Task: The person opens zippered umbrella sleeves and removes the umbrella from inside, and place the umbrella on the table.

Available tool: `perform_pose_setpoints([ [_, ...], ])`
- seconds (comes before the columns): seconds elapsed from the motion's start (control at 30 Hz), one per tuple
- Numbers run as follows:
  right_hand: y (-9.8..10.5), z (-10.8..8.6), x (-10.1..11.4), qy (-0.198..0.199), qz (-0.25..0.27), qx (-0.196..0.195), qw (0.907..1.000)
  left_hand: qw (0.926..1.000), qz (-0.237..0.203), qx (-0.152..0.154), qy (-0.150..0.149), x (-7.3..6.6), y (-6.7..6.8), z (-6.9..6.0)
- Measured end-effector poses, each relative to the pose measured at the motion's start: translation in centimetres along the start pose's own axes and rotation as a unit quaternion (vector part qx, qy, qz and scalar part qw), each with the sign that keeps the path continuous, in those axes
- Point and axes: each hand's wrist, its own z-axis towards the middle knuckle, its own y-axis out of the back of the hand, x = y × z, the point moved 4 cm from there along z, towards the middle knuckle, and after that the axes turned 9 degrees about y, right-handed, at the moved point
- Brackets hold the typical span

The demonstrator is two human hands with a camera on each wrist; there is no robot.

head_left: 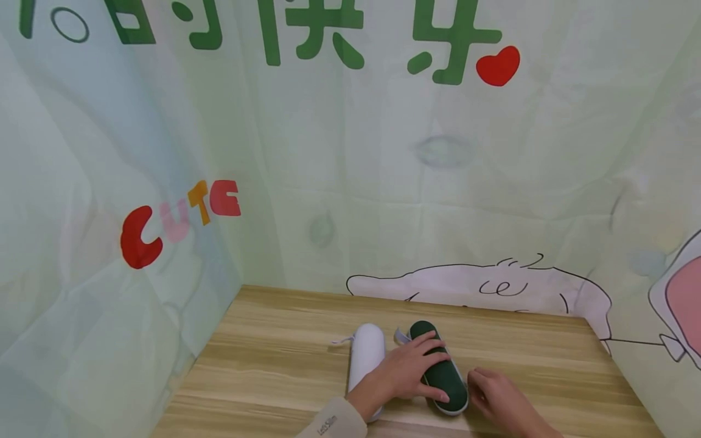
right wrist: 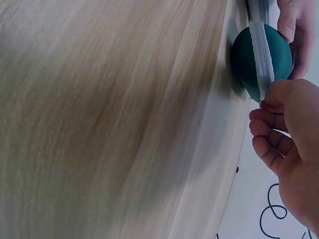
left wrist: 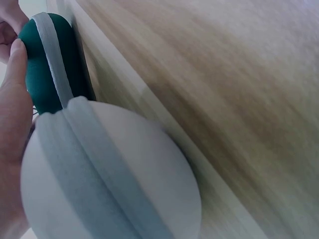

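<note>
A long dark green zip case (head_left: 449, 385) with rounded ends lies slanted on the table. My left hand (head_left: 412, 368) grips it from above, fingers over the far part and thumb near the close end. At its near right side my right hand (head_left: 501, 395) has thumb and forefinger pinched at the zipper. In the right wrist view the pinch of the right hand (right wrist: 294, 129) meets the pale zipper band (right wrist: 262, 57); the pull itself is hidden by the fingers. A white zip case (head_left: 366, 353) lies left of the green one, partly under my left forearm.
The wooden table (head_left: 274, 359) ends at a printed cloth backdrop (head_left: 438, 201) behind and at both sides. A thin strap (head_left: 342, 340) sticks out from the white case's left side, and a grey strap (head_left: 401, 336) from the green case's far end.
</note>
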Motion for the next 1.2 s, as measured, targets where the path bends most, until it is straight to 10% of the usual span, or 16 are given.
perform_pose_setpoints([
  [1.2,-0.2,-1.2,0.6,-0.043,0.048,0.086,0.9942,1.0,-0.003,0.003,0.003,0.0,-0.1,0.2],
])
